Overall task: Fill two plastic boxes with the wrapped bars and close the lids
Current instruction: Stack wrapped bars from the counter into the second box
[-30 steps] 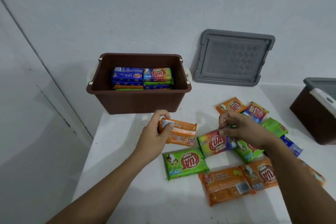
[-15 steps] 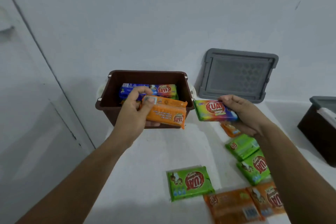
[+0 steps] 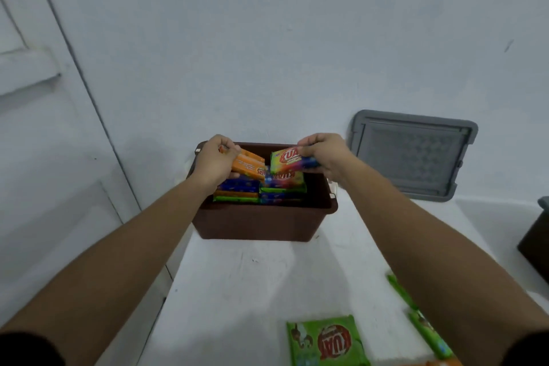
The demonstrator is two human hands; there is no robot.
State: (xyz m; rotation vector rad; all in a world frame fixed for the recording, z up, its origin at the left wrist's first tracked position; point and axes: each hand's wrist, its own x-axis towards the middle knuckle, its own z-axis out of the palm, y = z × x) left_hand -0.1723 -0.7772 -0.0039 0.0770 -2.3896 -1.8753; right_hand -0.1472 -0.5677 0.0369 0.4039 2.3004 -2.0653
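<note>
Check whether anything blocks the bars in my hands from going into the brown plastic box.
Nothing visible does. The orange wrapped bars in the left hand and the multicoloured wrapped bar in the right hand are over the open brown plastic box; the grey plastic lid leans on the wall beside it.

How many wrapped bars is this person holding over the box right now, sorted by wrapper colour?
In the left hand, orange bars: 2
In the right hand, rainbow-coloured bar: 1
Total: 3
</note>
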